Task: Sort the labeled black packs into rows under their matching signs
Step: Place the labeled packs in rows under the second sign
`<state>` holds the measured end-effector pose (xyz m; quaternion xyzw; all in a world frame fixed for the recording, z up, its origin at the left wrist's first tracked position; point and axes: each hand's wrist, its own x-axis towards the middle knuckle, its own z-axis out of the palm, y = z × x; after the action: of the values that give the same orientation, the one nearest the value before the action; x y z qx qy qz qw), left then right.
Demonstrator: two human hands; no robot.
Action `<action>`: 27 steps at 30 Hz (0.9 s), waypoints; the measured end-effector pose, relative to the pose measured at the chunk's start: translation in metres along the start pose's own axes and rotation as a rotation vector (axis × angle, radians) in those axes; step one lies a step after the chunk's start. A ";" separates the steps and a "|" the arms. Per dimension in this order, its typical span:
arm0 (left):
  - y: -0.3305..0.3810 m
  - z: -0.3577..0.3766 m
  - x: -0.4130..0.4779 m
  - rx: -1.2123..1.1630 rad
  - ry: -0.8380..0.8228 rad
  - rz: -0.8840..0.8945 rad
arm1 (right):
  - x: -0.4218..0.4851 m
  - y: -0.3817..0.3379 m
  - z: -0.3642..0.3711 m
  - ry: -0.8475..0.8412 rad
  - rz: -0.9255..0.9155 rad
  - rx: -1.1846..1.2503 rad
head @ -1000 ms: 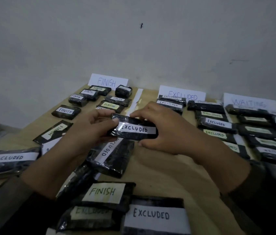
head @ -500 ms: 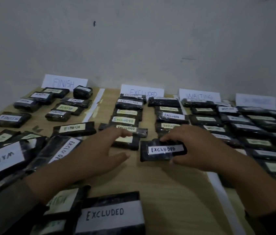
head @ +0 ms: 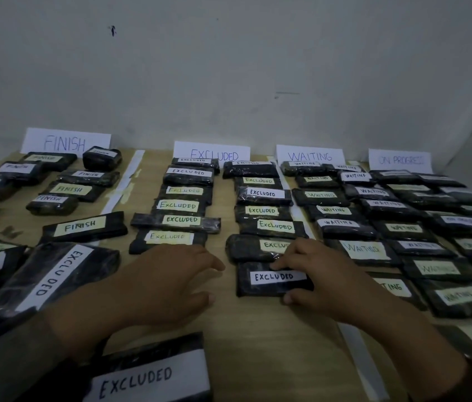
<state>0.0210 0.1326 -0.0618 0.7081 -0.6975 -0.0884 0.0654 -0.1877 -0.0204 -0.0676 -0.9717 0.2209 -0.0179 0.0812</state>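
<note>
One EXCLUDED pack, gripped
It is pinched by the right hand at 6 o'clock of the EXCLUDED sign — the left hand, loosely spread, is held at its 9 o'clock.

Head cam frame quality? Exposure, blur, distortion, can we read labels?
Head view: dim, underexposed, no glare; edges bend from the wide lens; EXCLUDED sign and the pack in the right hand read sharp; ON PROGRESS sign is faint, far-right labels smeared.

Right hand grips EXCLUDED pack below EXCLUDED sign.
</note>
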 end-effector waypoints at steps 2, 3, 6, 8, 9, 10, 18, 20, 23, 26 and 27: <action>-0.001 0.000 0.001 -0.006 -0.002 -0.002 | -0.001 0.001 0.003 0.016 0.004 -0.009; -0.001 0.000 0.001 -0.009 0.000 -0.001 | 0.000 0.000 0.004 0.028 0.003 -0.012; -0.003 -0.001 0.000 -0.011 0.016 0.004 | 0.000 0.000 0.005 0.062 0.003 -0.042; -0.005 -0.002 -0.003 -0.015 0.037 0.001 | 0.000 0.000 0.006 0.086 0.004 -0.062; -0.006 -0.003 -0.005 -0.014 0.048 -0.005 | 0.000 0.000 0.006 0.087 0.014 -0.080; -0.008 -0.004 -0.007 -0.009 0.060 -0.012 | -0.001 -0.001 0.005 0.087 0.022 -0.088; -0.023 -0.017 -0.035 -0.057 0.114 -0.098 | 0.001 -0.026 -0.005 0.067 -0.067 -0.097; -0.030 -0.024 -0.044 -0.072 0.143 -0.126 | 0.006 -0.042 -0.009 0.083 -0.137 -0.016; -0.040 -0.035 -0.060 -0.117 0.190 -0.189 | 0.021 -0.067 -0.011 0.066 -0.252 0.092; -0.051 -0.043 -0.082 -0.126 0.264 -0.254 | 0.039 -0.095 -0.011 0.044 -0.352 0.153; -0.055 -0.046 -0.089 -0.127 0.282 -0.274 | 0.045 -0.104 -0.011 0.035 -0.379 0.167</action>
<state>0.0833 0.2212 -0.0260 0.7961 -0.5717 -0.0401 0.1943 -0.1034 0.0508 -0.0391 -0.9854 0.0334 -0.0679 0.1527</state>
